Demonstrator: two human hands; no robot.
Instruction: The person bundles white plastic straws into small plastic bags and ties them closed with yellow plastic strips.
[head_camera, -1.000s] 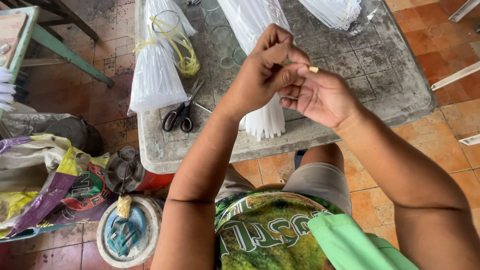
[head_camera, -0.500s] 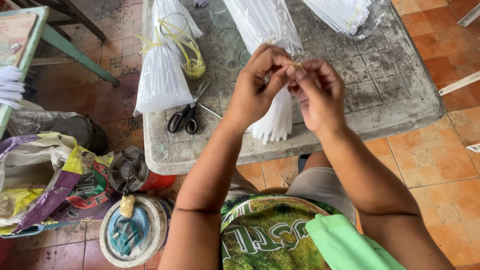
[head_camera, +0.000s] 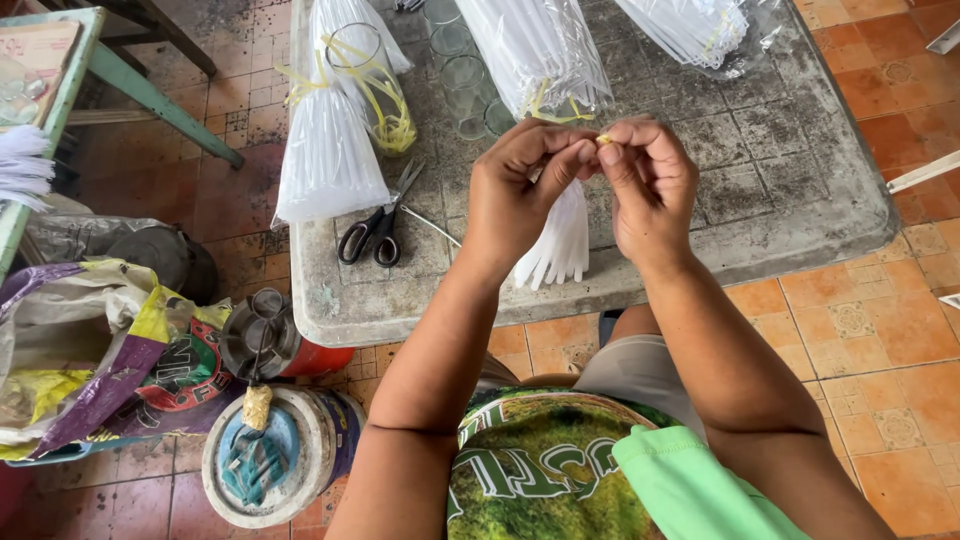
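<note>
My left hand (head_camera: 520, 195) and right hand (head_camera: 650, 185) meet just above the desk (head_camera: 800, 210), fingertips pressed together on a small yellow band (head_camera: 604, 140). The fingers of both hands are pinched shut on it, thumbs against forefingers, so I judge I hold it up here, clear of the surface, to work it with both hands at once. Below my hands hangs a bundle of white plastic sleeves (head_camera: 555, 245), its lower end fanning over the desk's near edge; I cannot tell whether the band already runs around it, since my hands cover the top.

The black scissors (head_camera: 375, 225) lie to my left, near enough to reach. Beside them rests a tied bundle (head_camera: 325, 160), its yellow ties gathered at the top, which is probably why it keeps its cone shape. More white sleeves (head_camera: 540, 50) lie stacked further back beside some clear glasses (head_camera: 460, 75), and another bag of them (head_camera: 690, 30) sits at the far right corner.
</note>
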